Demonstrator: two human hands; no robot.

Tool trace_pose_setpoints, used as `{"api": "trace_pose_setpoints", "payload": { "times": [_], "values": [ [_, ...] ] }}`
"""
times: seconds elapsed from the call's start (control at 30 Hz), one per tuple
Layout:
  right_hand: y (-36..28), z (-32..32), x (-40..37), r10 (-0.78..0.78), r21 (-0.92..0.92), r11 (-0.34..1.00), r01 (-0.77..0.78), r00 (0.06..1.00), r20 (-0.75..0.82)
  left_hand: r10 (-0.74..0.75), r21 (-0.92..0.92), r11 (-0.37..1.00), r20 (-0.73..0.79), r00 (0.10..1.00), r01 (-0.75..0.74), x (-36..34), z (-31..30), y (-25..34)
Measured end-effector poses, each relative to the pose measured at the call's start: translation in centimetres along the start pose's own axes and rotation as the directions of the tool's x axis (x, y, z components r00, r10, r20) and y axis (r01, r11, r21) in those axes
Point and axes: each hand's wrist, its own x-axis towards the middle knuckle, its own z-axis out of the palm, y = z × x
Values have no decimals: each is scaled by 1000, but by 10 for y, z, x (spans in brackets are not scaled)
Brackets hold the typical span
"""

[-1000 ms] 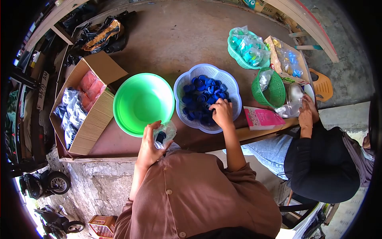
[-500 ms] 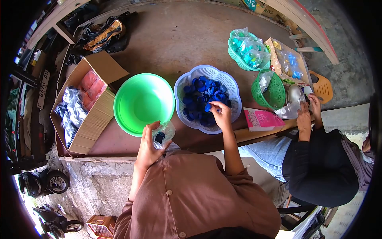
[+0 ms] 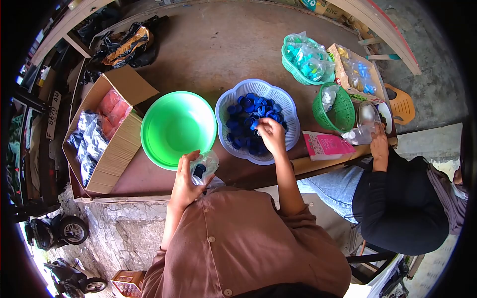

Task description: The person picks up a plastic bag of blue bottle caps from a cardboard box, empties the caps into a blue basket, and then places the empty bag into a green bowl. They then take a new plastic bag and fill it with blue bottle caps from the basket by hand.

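Note:
My left hand (image 3: 185,183) grips a clear plastic bag (image 3: 210,161) by its side, near the front edge of the table; dark blue caps (image 3: 199,170) show inside it. Over the lavender scalloped basket (image 3: 294,121), my right hand (image 3: 272,135) pinches a blue bottle cap (image 3: 255,124) between thumb and fingertips. Many more blue caps (image 3: 242,120) lie piled in that basket below the fingers. Just left of the basket stands a bright green basin (image 3: 174,124), behind my left hand, with no items visible in it.
A cardboard box (image 3: 117,161) with bagged caps stands left. At right are a teal basket (image 3: 293,69) of bagged caps, a green basket (image 3: 343,116), a carton (image 3: 340,74) and a pink booklet (image 3: 328,145). A co-worker's hand (image 3: 379,149) touches a clear bag there.
My right hand has shifted slightly left and up over the basket with the cap. The left hand stays around the bag. One of the co-worker's hands has left view.

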Motion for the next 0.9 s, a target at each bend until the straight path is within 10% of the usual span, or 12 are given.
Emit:
{"api": "trace_pose_setpoints", "payload": {
  "times": [0.1, 0.23, 0.33, 0.5, 0.6, 0.7, 0.73, 0.8, 0.9],
  "values": [
    [-14, 12, 16, 29, -248, 968, -43, 998, -62, 9, -12, 1000, 7, 1000, -9, 1, 0, 2],
    [-9, 22, 33, -97, 152, 982, 113, 989, -107, -12, -3, 1000, -3, 1000, 12, 0, -3, 0],
    [-16, 16, 29, -291, -619, 742, 256, 956, 46, -17, -12, 1000, -12, 1000, 17, 0, -3, 0],
    [9, 31, 19, 39, -906, 392, 156, 982, 186, 4, 3, 1000, 4, 1000, -4, 0, -2, 1],
    [17, 31, 15, 10, -884, 440, 158, 984, 181, 2, 12, 1000, -2, 1000, -2, -1, -3, 0],
    [27, 17, 14, -32, -474, 880, 41, 999, 27, -22, -1, 1000, -16, 1000, 22, -2, -4, 0],
    [23, 8, 14, 176, -106, 980, -166, 980, 89, -34, -13, 999, -21, 999, 33, -2, -4, 1],
    [18, -4, 6, 323, 456, 767, -451, 886, 333, -27, -14, 1000, -22, 999, 27, -2, -2, 0],
    [-2, -10, -11, 166, 654, 619, -436, 886, 433, -10, -10, 1000, -10, 1000, 9, -1, 0, 0]
  ]
}}
